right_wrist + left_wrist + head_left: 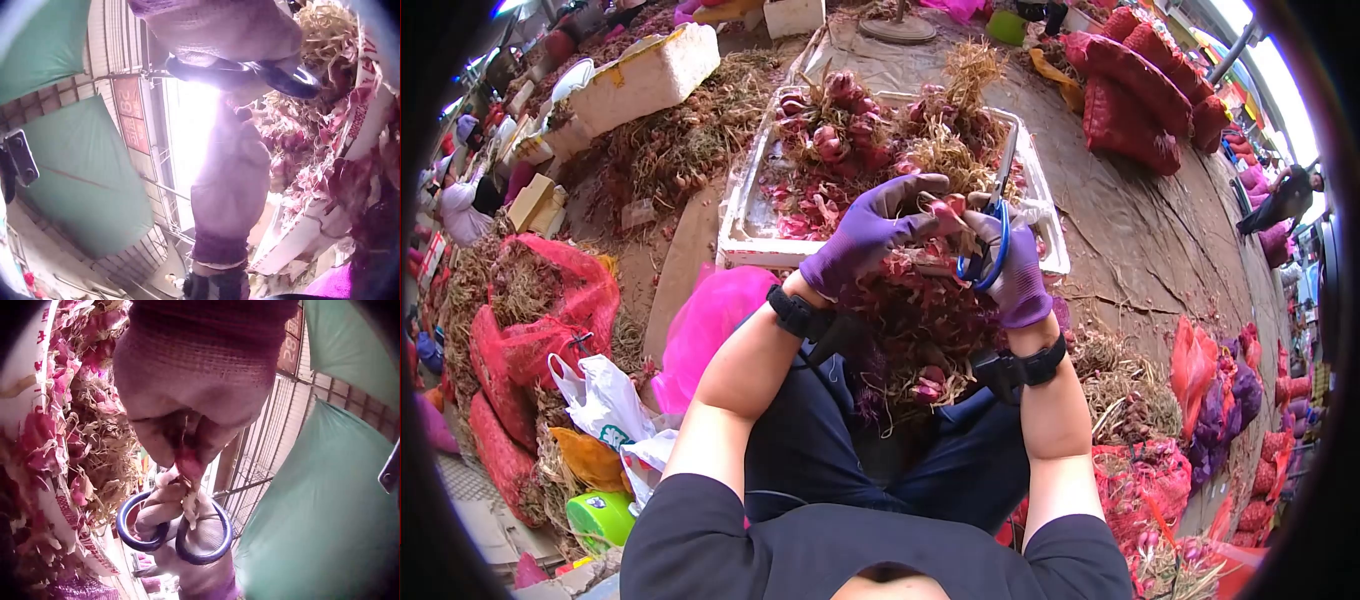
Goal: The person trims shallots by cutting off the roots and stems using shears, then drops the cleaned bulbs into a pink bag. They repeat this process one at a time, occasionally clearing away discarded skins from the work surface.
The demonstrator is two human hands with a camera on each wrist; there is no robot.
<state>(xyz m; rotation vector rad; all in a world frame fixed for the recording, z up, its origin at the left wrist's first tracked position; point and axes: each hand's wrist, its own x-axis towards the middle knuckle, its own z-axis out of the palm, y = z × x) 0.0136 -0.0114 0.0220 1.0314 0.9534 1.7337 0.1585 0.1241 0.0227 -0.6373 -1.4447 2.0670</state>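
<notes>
Both hands wear purple gloves and meet over a white foam box (745, 249). My left hand (865, 240) pinches a small reddish shallot (947, 213) between thumb and fingers. Blue-handled scissors (1006, 233) hang on my right hand (1022, 275), which has its fingers through the rings; the blades point up and away from me. In the left wrist view, the right fingertips are right at the shallot (189, 464), where dry skin dangles. Bunches of shallots (840, 125) with dry stalks and loose red skins lie in the box.
Peelings and stalks (910, 330) pile up between my knees and the box. A pink mesh bag (715, 325) is at my left, beside white plastic bags (605, 400) and a green tub (600, 518). Red sacks (1130, 100) stand at the far right; dry stalks (1125, 385) lie nearer.
</notes>
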